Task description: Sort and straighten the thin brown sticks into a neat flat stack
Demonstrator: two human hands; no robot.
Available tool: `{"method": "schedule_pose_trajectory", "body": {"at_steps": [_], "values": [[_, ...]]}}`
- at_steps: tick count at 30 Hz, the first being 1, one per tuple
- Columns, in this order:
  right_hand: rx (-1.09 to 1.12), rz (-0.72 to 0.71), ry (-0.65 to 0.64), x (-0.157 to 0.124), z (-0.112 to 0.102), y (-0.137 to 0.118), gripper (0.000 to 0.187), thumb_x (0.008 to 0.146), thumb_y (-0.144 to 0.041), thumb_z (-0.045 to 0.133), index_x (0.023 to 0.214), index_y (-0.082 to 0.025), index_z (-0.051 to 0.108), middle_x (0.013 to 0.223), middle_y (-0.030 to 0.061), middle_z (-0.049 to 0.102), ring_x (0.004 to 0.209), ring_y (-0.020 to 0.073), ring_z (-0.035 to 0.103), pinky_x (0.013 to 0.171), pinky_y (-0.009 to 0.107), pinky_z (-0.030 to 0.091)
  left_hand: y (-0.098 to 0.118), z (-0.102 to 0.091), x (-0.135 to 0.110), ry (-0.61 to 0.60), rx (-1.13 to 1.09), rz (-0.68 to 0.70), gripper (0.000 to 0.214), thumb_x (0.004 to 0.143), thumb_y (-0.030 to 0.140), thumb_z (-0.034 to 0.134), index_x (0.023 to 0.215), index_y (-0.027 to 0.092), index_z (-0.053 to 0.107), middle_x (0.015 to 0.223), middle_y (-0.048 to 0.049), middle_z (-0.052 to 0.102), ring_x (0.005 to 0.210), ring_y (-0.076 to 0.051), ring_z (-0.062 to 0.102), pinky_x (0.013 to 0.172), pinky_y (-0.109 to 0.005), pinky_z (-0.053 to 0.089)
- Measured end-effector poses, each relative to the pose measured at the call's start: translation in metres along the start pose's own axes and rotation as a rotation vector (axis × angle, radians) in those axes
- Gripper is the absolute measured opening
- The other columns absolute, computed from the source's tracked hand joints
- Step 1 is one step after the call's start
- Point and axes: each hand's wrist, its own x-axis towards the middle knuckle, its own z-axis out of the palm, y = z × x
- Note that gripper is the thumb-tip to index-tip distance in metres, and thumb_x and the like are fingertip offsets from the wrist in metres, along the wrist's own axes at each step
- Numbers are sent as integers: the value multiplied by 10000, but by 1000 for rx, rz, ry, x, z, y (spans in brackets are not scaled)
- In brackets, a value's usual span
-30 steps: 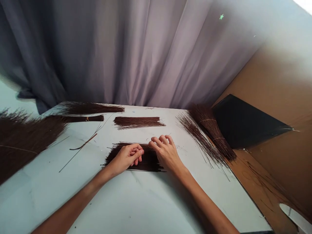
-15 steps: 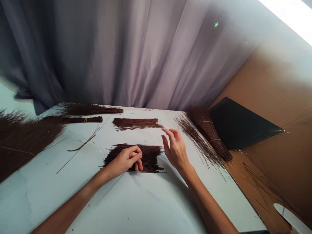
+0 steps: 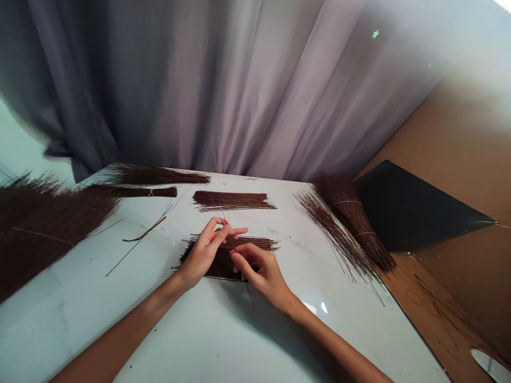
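Note:
My left hand (image 3: 207, 247) is raised over the near pile of short dark brown twigs (image 3: 255, 244). Its thumb and forefinger pinch a few thin twigs (image 3: 224, 216), whose fine ends stick up above the fingertips; another finger points right. Just below and to the right, my right hand (image 3: 259, 268) has thumb and forefinger pressed together over the same pile. What lies in that pinch is too fine to make out. Both hands hide much of the pile's middle.
Behind the pile lies a second row of cut twigs (image 3: 231, 200). Long bundles (image 3: 151, 174) and a tied bundle (image 3: 163, 192) lie at back left, with a large bushy heap (image 3: 43, 229) at far left. Tied twigs (image 3: 355, 223) rest along the right edge of the white table (image 3: 191, 335).
My right hand has come down and left, its fingers closing beside my left hand. The left hand has risen slightly and now pinches thin twigs upright. The view has shifted a little.

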Motion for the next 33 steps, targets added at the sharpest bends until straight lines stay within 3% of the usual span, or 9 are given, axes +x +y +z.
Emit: {"method": "schedule_pose_trajectory", "body": {"at_steps": [3, 6, 9, 11, 14, 23, 27, 29, 33], "values": [[-184, -43, 140, 7, -24, 13, 287, 1030, -396, 488, 942, -199, 677, 728, 9, 675, 603, 134, 587, 584, 248, 451, -6, -3, 1, 1, 266, 63, 211, 1059, 460, 425, 1086, 259, 485, 1165, -46, 720, 1052, -217, 622, 976, -365, 423], [-667, -173, 469, 15, -82, 38, 316, 1031, -348, 437, 1002, -173, 698, 900, 83, 712, 738, 174, 616, 701, 290, 450, -14, -10, 2, -35, 679, 195, 162, 1049, 356, 456, 1023, 250, 576, 1084, -29, 674, 1020, -232, 588, 946, -383, 411], [-1036, -29, 711, 12, -149, 68, 335, 1021, -329, 430, 1029, -159, 719, 979, 120, 694, 803, 203, 602, 672, 303, 388, -22, -13, 2, -114, 886, 293, 125, 1026, 264, 488, 964, 240, 595, 1009, -20, 656, 979, -238, 574, 938, -407, 401], [-1178, 125, 759, 2, -183, 87, 325, 997, -330, 460, 1003, -162, 738, 985, 126, 677, 790, 215, 572, 637, 317, 340, -24, -14, 2, -151, 912, 307, 118, 1016, 245, 503, 955, 239, 604, 1013, -18, 652, 967, -235, 572, 932, -407, 406], [-1297, 300, 724, -11, -208, 111, 317, 944, -265, 484, 934, -115, 763, 917, 158, 655, 778, 247, 537, 657, 347, 338, -25, -14, 2, -165, 851, 277, 117, 1010, 255, 519, 952, 237, 618, 1016, -22, 652, 979, -236, 568, 916, -393, 426], [-1336, 321, 726, -11, -209, 129, 335, 918, -251, 500, 1044, -62, 746, 994, 215, 636, 901, 308, 520, 793, 416, 384, -34, -18, 7, -164, 747, 235, 147, 1012, 288, 520, 921, 232, 622, 1008, -32, 659, 1000, -246, 557, 907, -395, 440], [-1228, 171, 753, -2, -192, 115, 334, 934, -273, 499, 1119, -77, 697, 1036, 206, 602, 955, 318, 497, 836, 432, 391, -28, -16, 5, -196, 753, 258, 195, 1057, 277, 429, 959, 230, 591, 1027, -35, 633, 1008, -236, 549, 926, -390, 430], [-1078, 17, 654, 11, -172, 103, 325, 967, -253, 448, 1107, -73, 679, 1027, 201, 586, 959, 310, 491, 862, 446, 398, -22, -15, 3, -231, 709, 232, 229, 1079, 290, 375, 971, 233, 568, 1029, -32, 615, 1002, -224, 557, 925, -374, 433], [-920, -181, 275, 60, -125, 81, 227, 982, -205, 473, 1074, -140, 670, 1027, 133, 607, 999, 257, 514, 917, 394, 412, -12, -13, 0, -256, 676, 205, 277, 1096, 286, 287, 954, 241, 520, 967, -26, 579, 878, -206, 564, 828, -354, 451]]}}
